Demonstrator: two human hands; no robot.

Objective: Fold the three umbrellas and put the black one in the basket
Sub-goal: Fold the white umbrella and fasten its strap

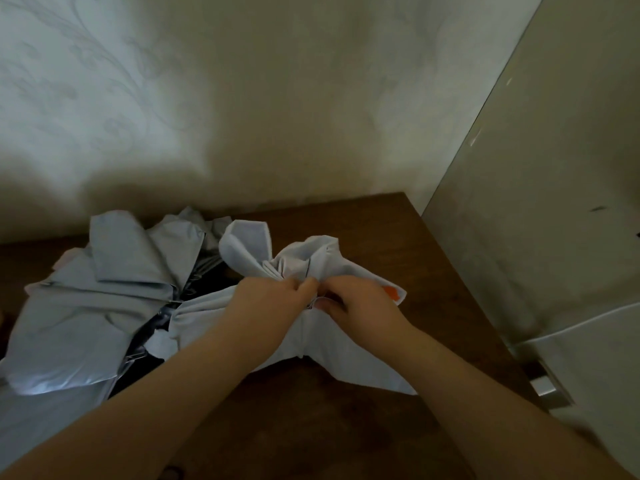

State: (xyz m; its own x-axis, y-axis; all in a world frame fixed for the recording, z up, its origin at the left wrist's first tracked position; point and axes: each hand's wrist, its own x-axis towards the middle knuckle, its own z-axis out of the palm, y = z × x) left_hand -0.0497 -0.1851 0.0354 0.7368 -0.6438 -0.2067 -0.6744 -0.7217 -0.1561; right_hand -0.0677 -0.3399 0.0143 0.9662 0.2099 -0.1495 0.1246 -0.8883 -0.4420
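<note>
On the wooden counter (363,230), beside a slumped grey umbrella (104,299), I watch my left hand (273,299) and right hand (353,299), fingers clamped on the gathered canopy of a pale umbrella (311,258), whose slick pleats could, I judge, spring loose if either grip eases.

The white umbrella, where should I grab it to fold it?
Grab the white umbrella at its bunched middle, from the near side, as the left hand and right hand do. The pleats gather there; the edges flop loose.
</note>
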